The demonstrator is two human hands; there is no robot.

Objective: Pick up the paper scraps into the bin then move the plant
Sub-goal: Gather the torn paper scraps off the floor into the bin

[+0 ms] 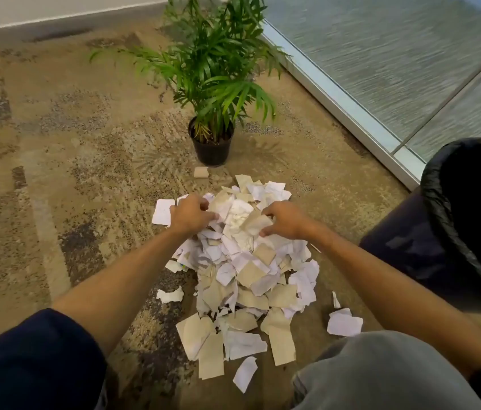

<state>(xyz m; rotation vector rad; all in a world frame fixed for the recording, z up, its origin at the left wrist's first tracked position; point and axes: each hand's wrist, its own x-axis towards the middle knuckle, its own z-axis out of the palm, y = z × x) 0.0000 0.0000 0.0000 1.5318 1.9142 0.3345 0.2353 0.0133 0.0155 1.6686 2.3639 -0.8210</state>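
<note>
A heap of white and tan paper scraps lies on the carpet in front of me. My left hand presses into the far left side of the heap, fingers curled around scraps. My right hand curls over scraps on the far right side. Between the two hands sits a bunched clump of paper. Just beyond the heap stands a green leafy plant in a black pot. The bin, dark with a black liner, stands at the right, close to my right forearm.
A frosted glass wall with a metal base rail runs diagonally behind the plant and bin. A lone tan scrap lies beside the pot. Loose scraps lie near my grey-trousered knee. Patterned carpet stretches to the left.
</note>
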